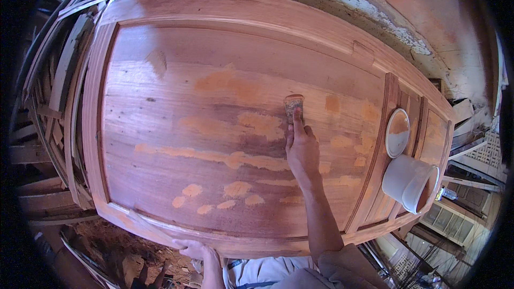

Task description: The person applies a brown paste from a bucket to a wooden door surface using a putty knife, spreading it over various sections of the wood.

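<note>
A large reddish-brown wooden panel door (160, 96) lies flat before me, with patches of orange filler (225, 83) spread over its main panel. My right hand (303, 147) is closed around a putty knife (294, 106), index finger stretched along it. The blade, smeared with filler, rests on or just over the wood right of the middle. At the door's near edge, my left hand (197, 250) lies against the frame, its fingers extended to the left. Part of that hand is hidden by the edge.
A white tub (408, 183) of filler tips on its side at the door's right end, beside a round white lid (397, 132) with filler on it. Timber scraps (64, 85) are stacked at left. A worn wall (342, 0) runs behind; frames and grilles (455, 222) stand at right.
</note>
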